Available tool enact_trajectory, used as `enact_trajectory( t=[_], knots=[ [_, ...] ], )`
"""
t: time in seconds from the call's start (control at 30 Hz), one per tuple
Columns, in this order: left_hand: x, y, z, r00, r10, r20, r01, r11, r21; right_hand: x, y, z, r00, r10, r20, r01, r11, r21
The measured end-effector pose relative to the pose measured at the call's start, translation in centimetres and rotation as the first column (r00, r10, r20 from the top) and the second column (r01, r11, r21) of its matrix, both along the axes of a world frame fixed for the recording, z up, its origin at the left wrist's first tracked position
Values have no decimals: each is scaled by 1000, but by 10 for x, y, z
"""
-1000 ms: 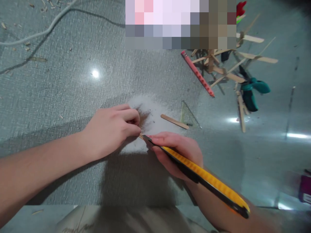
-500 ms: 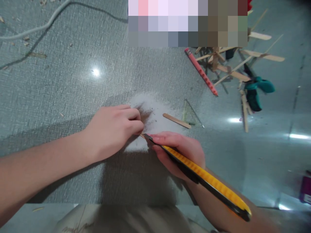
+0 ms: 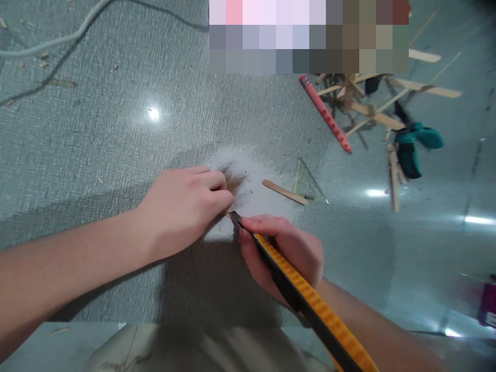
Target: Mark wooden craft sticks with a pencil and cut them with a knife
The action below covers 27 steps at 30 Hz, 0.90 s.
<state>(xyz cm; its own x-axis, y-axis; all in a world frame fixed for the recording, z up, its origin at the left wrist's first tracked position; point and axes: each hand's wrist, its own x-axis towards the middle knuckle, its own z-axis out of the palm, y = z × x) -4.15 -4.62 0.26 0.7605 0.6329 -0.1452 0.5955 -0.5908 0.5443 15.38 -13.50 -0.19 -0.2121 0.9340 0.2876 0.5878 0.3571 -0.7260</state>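
Note:
My right hand [image 3: 292,248] is wrapped around a yellow and black utility knife [image 3: 323,310], its handle slanting down to the lower right. The short blade [image 3: 236,219] points up and left, right by my left fingertips. My left hand [image 3: 189,206] rests on the table with curled fingers, pressing on a thin wooden stick. Only a bit of that stick [image 3: 228,214] shows next to the blade; the rest is hidden under the fingers. A whitish, scuffed patch [image 3: 256,199] spreads on the table around both hands.
Right of my hands lie a craft stick [image 3: 284,191] and a clear set square [image 3: 310,186]. Farther back are a red pencil [image 3: 325,113], a pile of wooden sticks [image 3: 377,116] and a teal-handled tool [image 3: 408,150]. A white cable [image 3: 70,39] crosses the far left.
The knife handle has swung lower and nearer to me, its end now leaving the frame's bottom. My right hand shifts slightly left; my left hand stays nearly still. The view shifts a little.

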Motion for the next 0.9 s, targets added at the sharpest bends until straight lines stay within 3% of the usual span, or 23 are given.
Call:
enact_trajectory(
  t=[0.3, 0.6, 0.77, 0.9],
  knots=[
    [4, -2, 4, 995, -39, -92, 43, 998, 41, 0, 1, -7, 999, 28, -25, -27, 999, 42],
    [9, -4, 9, 984, -15, -179, 21, 999, 30, 7, -4, -5, 992, 66, 105, -65, 998, -12],
    [8, -5, 6, 990, 4, -140, 3, 999, 52, 10, -3, -6, 989, 6, 148, -9, 1000, 17],
    [6, -7, 0, 996, -10, -84, 21, 990, 136, 12, -6, -7, 994, -69, 85, 65, 997, 39]
  ],
)
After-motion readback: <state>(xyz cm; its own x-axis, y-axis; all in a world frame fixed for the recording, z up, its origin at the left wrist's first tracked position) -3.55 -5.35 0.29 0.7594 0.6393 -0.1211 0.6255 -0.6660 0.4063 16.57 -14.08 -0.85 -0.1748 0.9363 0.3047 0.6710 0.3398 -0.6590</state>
